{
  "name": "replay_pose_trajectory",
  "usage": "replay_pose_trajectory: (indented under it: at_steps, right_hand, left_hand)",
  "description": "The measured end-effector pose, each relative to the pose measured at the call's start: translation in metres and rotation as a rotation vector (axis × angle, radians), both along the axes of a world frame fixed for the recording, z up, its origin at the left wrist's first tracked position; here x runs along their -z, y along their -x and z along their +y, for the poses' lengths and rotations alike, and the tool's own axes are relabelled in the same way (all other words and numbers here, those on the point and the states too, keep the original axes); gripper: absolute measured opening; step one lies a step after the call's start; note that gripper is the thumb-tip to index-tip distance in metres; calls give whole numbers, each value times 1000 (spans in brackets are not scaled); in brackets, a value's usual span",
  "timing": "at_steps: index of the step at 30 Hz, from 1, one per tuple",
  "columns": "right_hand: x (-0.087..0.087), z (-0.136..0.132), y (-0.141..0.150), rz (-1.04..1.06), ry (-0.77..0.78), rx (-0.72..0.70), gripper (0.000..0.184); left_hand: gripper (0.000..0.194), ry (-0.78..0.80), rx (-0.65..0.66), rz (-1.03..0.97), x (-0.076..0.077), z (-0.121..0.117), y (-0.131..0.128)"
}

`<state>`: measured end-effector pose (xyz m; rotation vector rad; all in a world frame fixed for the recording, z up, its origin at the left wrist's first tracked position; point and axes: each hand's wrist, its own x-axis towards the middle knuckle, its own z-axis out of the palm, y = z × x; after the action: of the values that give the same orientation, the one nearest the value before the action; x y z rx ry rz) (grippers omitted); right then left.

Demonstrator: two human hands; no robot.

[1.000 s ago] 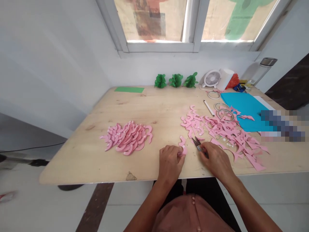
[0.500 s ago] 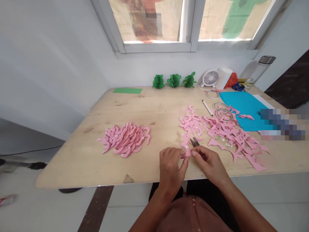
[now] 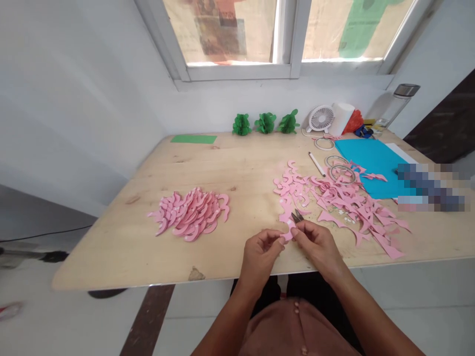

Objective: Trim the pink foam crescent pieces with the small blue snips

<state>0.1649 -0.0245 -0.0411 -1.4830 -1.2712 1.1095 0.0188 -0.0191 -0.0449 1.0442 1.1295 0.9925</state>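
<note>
Both hands meet just above the near edge of the wooden table [image 3: 111, 257]. My left hand [image 3: 260, 254] pinches a small curved pink paper piece [image 3: 288, 232] between thumb and fingers. My right hand [image 3: 317, 244] pinches the same piece from the right, and the dark tips of small scissors [image 3: 296, 216] poke out above its fingers. A neat pile of cut pink curved shapes [image 3: 191, 212] lies to the left. A wider scatter of pink shapes and offcuts [image 3: 341, 202] lies to the right.
Along the back stand three green paper ornaments [image 3: 264, 123], a small white fan [image 3: 321, 118] and a bottle [image 3: 393, 106]. A green sheet [image 3: 193, 139], a blue sheet [image 3: 371, 160], a white pen [image 3: 316, 164] and wire rings [image 3: 339, 170] lie on the table.
My hands lifted off the table and came together; the right hand shifted from the scissors grip to pinch the pink piece that the left hand held.
</note>
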Motion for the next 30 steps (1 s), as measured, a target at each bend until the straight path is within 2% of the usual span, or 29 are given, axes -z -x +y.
replay_pose_trajectory:
  at_steps: [3,7,9,11,14,19,24,30]
  right_hand:
    - [2,-1,1,-9,-21,-27,30]
    - [2,0,-7,-76,-61,-37,27]
    - [0,2,-19,-159,-87,16,27]
    - [-2,7,-34,-296,-111,128,27]
    - [-5,20,-57,-605,-178,262,22]
    - [-3,45,-80,-997,-189,115,22]
    - [-1,60,-82,-1117,-170,61,22]
    - [-2,85,-66,-1244,-113,-23,17]
  left_hand:
    - [13,89,-7,-96,-2,1,-3]
    - [12,131,-66,-142,-1,3,-2]
    - [12,139,-102,-156,1,5,0]
    - [11,138,-130,-166,3,7,2]
    - [11,130,-138,-172,4,9,3]
    - [11,135,-138,-161,3,10,2]
    - [11,158,-127,-159,4,12,3]
    - [11,147,-131,-154,5,11,3]
